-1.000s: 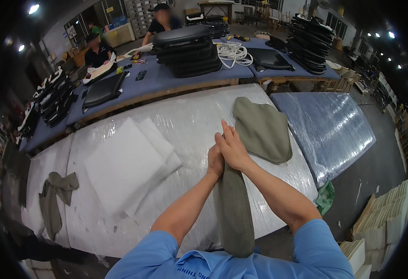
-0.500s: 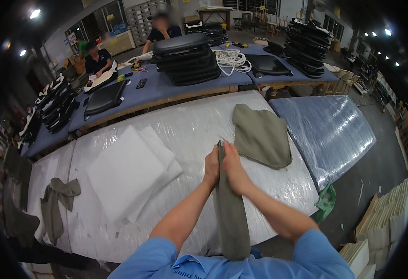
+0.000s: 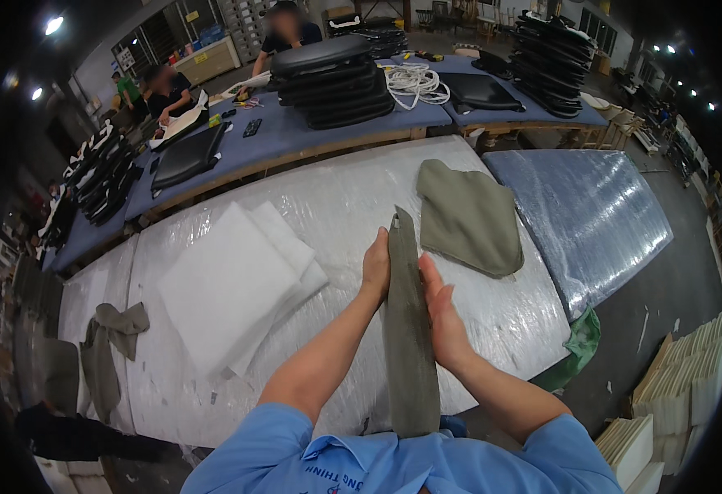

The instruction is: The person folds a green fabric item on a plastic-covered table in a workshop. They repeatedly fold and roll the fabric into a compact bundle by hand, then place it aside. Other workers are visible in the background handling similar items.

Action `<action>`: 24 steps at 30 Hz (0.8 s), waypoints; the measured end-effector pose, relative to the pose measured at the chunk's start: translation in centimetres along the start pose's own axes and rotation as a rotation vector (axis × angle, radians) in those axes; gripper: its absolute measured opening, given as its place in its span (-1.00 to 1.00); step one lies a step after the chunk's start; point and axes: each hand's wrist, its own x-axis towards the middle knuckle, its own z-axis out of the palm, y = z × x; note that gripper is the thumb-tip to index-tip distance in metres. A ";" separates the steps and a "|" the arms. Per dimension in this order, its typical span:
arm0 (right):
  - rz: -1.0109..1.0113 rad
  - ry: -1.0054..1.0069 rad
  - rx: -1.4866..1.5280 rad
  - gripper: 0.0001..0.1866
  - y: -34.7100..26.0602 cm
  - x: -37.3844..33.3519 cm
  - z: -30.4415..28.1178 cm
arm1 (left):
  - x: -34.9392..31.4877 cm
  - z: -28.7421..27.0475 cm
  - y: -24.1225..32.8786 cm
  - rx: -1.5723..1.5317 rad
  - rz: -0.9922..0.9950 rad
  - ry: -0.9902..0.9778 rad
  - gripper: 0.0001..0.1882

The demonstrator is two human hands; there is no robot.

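An olive-green fabric-covered cushion [image 3: 410, 329] stands on edge in front of my chest, its narrow side facing up. My left hand [image 3: 376, 265] holds it along the left face near the far end; some of its fingers are hidden behind the cushion. On the other side, my right hand [image 3: 446, 317] is open, with its fingers stretched and the palm facing the fabric. Whether that palm touches the cushion is hard to tell. Beyond my right hand, a second olive-green cushion or cover [image 3: 470, 218] lies flat on the plastic-wrapped table [image 3: 336, 193].
White padding sheets [image 3: 229, 284] and a crumpled olive cloth [image 3: 106, 354] lie to my left. A blue plastic-wrapped slab [image 3: 579, 222] adjoins the table at right. Stacked black cushions [image 3: 328, 82] and coiled white rope [image 3: 416, 85] cover blue benches, where co-workers sit. Cream-coloured panels [image 3: 682, 383] stand at lower right.
My right hand has slid back toward me along the cushion and away from its far end, its fingers now spread. The left hand stays near the far end. My view has tilted slightly downward.
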 end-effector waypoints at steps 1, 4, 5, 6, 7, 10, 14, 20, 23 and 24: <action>0.069 0.042 0.168 -0.08 -0.8 0.1 0.0 | -0.8 0.1 0.5 0.035 0.079 -0.029 -0.40; 0.123 0.164 0.243 -0.07 0.6 -0.5 -1.1 | -5.2 0.9 -0.3 0.314 0.226 0.062 -0.30; 0.125 0.168 0.217 -0.09 1.0 -1.2 -1.8 | -8.3 1.8 0.4 0.109 0.127 -0.131 -0.26; 0.131 0.162 0.197 -0.10 1.2 -2.1 -2.1 | -11.6 2.3 1.9 -0.082 0.000 -0.287 -0.20; 0.135 0.130 0.184 -0.12 1.3 -2.5 -1.7 | -14.1 2.2 2.6 -0.100 0.002 -0.299 -0.20; 0.110 0.089 -0.012 -0.14 2.9 -2.7 -1.3 | -16.0 2.3 2.5 -0.068 0.104 -0.243 -0.21; 0.090 0.166 -0.396 -0.15 1.1 -1.8 1.9 | -16.1 1.6 1.7 0.008 0.179 -0.198 -0.22; 0.039 0.104 -0.291 -0.17 1.1 -2.2 0.9 | -16.0 0.9 2.3 0.045 0.181 -0.228 -0.24; -0.008 0.063 -0.147 -0.17 2.3 -5.3 -0.2 | -18.6 0.6 2.9 0.069 0.131 -0.258 -0.22; -0.032 0.066 -0.132 -0.18 2.8 -7.2 0.1 | -19.8 0.5 3.2 0.077 0.104 -0.278 -0.18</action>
